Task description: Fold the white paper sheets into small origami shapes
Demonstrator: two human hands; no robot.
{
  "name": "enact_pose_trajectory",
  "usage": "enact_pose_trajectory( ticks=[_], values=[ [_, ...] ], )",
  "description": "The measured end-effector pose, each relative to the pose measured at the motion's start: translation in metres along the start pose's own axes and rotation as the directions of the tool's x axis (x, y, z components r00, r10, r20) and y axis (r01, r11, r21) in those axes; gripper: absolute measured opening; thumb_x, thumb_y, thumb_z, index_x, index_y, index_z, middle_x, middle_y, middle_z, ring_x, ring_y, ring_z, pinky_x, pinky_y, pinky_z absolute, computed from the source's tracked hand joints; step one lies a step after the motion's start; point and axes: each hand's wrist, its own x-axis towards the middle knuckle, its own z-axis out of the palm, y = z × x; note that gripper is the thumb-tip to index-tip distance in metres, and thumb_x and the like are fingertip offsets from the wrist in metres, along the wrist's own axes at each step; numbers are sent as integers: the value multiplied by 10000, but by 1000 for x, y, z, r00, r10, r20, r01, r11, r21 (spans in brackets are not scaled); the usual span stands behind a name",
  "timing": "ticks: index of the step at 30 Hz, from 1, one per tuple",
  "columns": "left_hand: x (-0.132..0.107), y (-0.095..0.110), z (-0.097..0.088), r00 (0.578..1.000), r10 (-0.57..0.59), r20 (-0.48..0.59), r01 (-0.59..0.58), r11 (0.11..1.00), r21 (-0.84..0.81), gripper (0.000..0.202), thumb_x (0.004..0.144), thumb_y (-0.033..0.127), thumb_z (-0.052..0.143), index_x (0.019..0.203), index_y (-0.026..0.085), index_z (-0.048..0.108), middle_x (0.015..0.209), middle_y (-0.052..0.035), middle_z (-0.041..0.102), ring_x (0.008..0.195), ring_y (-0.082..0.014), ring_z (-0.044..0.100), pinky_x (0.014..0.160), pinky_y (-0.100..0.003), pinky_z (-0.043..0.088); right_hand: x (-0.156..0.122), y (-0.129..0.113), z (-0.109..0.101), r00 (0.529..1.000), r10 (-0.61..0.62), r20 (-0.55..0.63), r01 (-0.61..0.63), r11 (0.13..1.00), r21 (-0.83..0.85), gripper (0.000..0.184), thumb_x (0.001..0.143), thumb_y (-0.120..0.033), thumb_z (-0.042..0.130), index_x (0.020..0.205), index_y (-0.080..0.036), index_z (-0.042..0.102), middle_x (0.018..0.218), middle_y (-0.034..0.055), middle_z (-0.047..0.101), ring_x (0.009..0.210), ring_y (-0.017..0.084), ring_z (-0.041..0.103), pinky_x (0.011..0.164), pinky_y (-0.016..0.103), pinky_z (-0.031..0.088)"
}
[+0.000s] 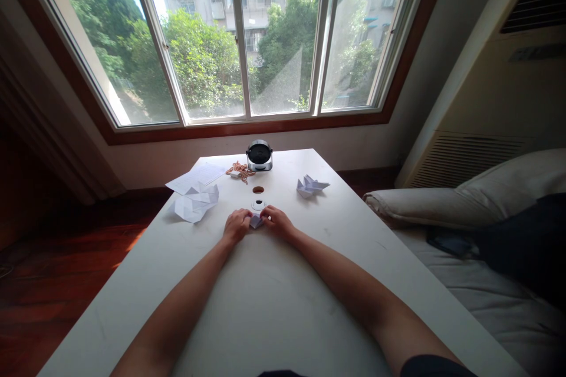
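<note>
A small folded piece of paper (256,221) lies between my two hands, low over the white table (274,294). My left hand (237,224) closes on its left side, fingers bent and pressed to the paper. From the right, my right hand (276,222) grips the opposite side between thumb and fingers. Just beyond the hands sits a white ring-shaped piece (259,205) with a dark centre. Farther right stand folded paper boats (311,186), close together. Crumpled, creased paper (197,201) rests to the left of my hands.
A printed sheet (201,177) lies behind the creased paper. Near the far edge are a round black-and-silver device (259,156) and a coiled orange cord (240,171). The tabletop has a round hole (258,189). A pale sofa (469,283) stands along the right side.
</note>
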Motion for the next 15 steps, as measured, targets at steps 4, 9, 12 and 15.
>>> enact_pose_trajectory(
  ticks=[4, 9, 12, 15],
  values=[
    [0, -2, 1, 1000, -21, -8, 21, 1000, 9, 277, 821, 123, 457, 913, 237, 692, 998, -34, 711, 965, -205, 599, 874, -298, 437, -1, -1, 0, 1000, -8, 4, 8, 1000, -13, 142, 837, -184, 589, 915, -219, 703, 972, 21, 653, 729, 138, 562, 732, 246, 445],
    [0, -3, 3, 1000, -21, -22, 23, 999, 48, 299, 751, 68, 497, 921, 230, 681, 976, -50, 707, 945, -216, 596, 872, -313, 433, -1, 1, 2, 999, -40, 8, 40, 998, -47, 200, 783, -128, 597, 924, -228, 698, 965, 15, 645, 749, 141, 556, 741, 246, 442],
    [0, -4, 5, 1000, -9, -30, 11, 998, 58, 272, 764, 75, 510, 917, 228, 674, 960, -53, 700, 937, -217, 595, 875, -319, 431, -1, 2, 3, 998, -56, 9, 56, 996, -66, 215, 771, -112, 599, 927, -227, 694, 964, 19, 644, 774, 149, 558, 742, 247, 439],
    [0, -5, 5, 1000, 0, -27, 2, 998, 64, 243, 781, 89, 516, 916, 224, 668, 966, -55, 695, 935, -216, 593, 873, -321, 430, -1, 3, 3, 998, -63, 11, 64, 995, -74, 195, 782, -136, 618, 937, -226, 694, 966, 23, 644, 794, 153, 564, 750, 248, 440]
  ],
)
